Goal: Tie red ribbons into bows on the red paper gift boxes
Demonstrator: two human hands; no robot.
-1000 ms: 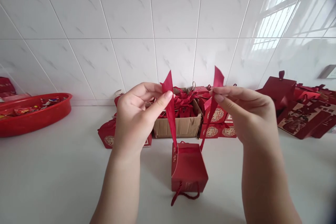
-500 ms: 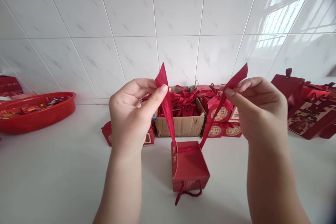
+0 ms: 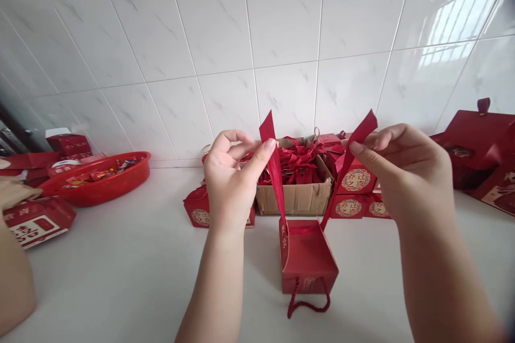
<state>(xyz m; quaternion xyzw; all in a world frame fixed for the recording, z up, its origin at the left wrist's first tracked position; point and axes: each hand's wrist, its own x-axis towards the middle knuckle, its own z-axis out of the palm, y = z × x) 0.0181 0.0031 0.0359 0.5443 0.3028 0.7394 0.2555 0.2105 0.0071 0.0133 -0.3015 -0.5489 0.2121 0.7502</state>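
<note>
A small red gift box (image 3: 309,257) with a cord handle stands on the white counter (image 3: 132,273) in front of me. A red ribbon runs under its top, and both ends rise from it. My left hand (image 3: 231,185) pinches the left ribbon end (image 3: 273,163) between thumb and forefinger. The right ribbon end (image 3: 349,158) is pinched the same way by my right hand (image 3: 406,171). Both ends are pulled up and apart above the box.
A cardboard box (image 3: 298,195) full of red ribbons sits behind, with finished red boxes (image 3: 354,193) beside it. At the left lies a red tray (image 3: 96,182) of sweets, with flat red cartons (image 3: 38,220) nearer me. More red cartons (image 3: 478,144) lean at the right. Behind is a white tiled wall.
My head has turned left, so everything sits further right in view and more cartons show at the left. My hands still hold the ribbon ends, the right end tilted outward.
</note>
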